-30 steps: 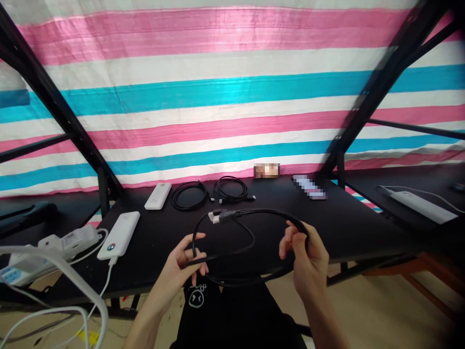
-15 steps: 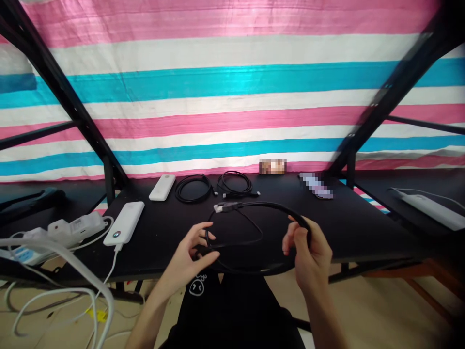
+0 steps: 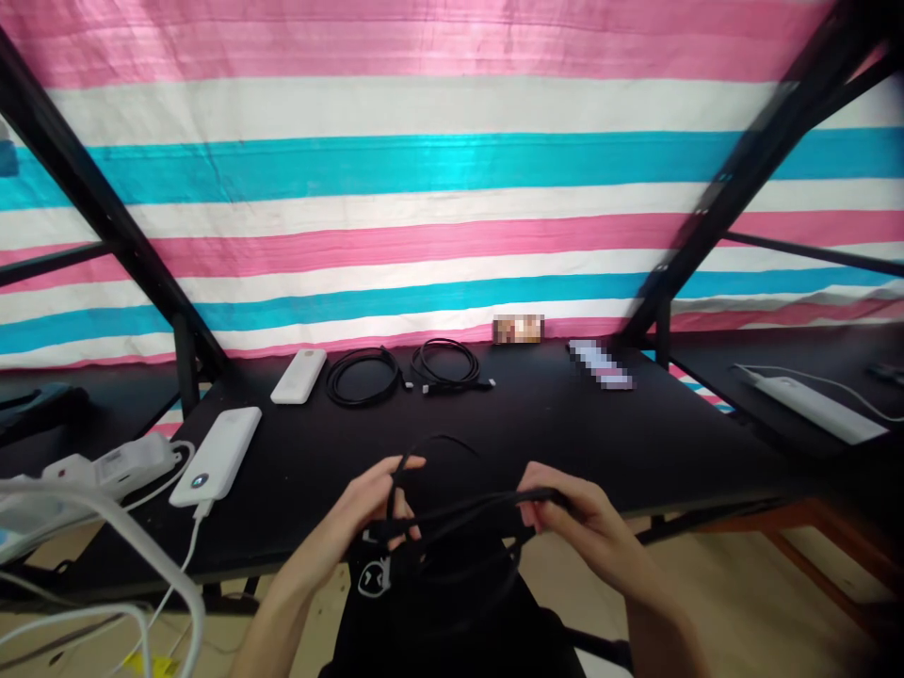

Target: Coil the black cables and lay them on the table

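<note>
Between my two hands hangs a black cable (image 3: 462, 513), looped in several strands over my lap in front of the desk's near edge. My left hand (image 3: 378, 499) holds its left side, the fingers curled around the strands and the index finger stretched out. At the right, my right hand (image 3: 569, 508) pinches the bunched strands between thumb and fingers. The cable's plugs are blurred or hidden. Farther back on the desk lie two coiled black cables, the left coil (image 3: 363, 403) and the right coil (image 3: 452, 388), their plug ends showing.
On the black desk (image 3: 508, 424), a white power bank (image 3: 224, 443) has a white cord plugged in; another power bank (image 3: 299, 377) lies behind. A phone-like object (image 3: 600, 365) and a small box (image 3: 518, 329) are pixelated. White power strips (image 3: 134, 464) sit left.
Both hands have come lower and closer to me. The cable's wide loop has narrowed into bunched strands, and its plug end is no longer plainly visible. The view has shifted slightly.
</note>
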`<action>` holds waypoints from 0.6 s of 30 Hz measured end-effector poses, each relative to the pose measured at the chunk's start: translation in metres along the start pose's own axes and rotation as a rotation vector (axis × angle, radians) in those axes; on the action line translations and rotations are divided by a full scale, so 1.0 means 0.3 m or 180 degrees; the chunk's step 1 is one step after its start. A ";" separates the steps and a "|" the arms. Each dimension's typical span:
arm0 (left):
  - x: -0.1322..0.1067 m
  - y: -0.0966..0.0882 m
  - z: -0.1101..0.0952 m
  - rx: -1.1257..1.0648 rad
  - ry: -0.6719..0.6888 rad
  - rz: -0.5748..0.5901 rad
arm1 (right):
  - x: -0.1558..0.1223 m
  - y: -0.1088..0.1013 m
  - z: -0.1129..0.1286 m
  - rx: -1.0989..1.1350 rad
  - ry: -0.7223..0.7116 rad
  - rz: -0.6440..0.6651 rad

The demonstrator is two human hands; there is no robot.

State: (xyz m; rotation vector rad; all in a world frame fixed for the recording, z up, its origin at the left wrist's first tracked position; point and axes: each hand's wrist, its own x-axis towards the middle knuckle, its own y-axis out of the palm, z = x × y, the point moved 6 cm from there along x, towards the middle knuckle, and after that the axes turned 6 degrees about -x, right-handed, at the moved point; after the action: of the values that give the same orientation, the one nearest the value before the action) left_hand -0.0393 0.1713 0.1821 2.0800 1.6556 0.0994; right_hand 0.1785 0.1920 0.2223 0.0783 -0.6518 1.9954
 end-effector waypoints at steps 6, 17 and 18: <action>-0.002 0.127 0.006 0.1440 0.0074 0.0336 | 0.037 0.065 0.048 -0.0654 0.0207 0.0251; 0.053 0.098 -0.065 0.0896 0.0706 -0.0668 | 0.055 0.010 -0.022 -0.0658 0.0780 -0.0795; 0.052 0.072 -0.078 0.0695 0.0851 -0.0905 | 0.056 0.022 -0.044 -0.0498 0.0935 -0.0685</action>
State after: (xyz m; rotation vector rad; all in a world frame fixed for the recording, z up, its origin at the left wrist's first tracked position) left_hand -0.0237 0.1900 0.2078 2.0284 2.1953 0.1112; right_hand 0.1673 0.2096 0.2136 -0.2265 -0.5800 1.7002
